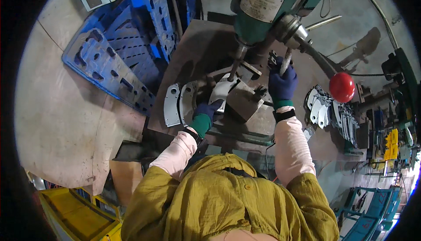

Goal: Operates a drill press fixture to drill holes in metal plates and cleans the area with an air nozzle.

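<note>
Gloved in dark blue with a green cuff, my left hand grips the near edge of a curved metal plate, partly hiding it. The plate lies on a metal block fixture, and the bit of a green drill press comes down at its far end; whether the bit cuts in I cannot tell. My right hand, gloved alike, is closed round a feed lever of the press. Two similar curved plates rest left of my left hand.
Several thin curved metal pieces lie stacked on the right of the brown worktable. A lever with a red ball knob juts out on the right. Blue plastic pallets lean at the left, and a yellow bin stands lower left.
</note>
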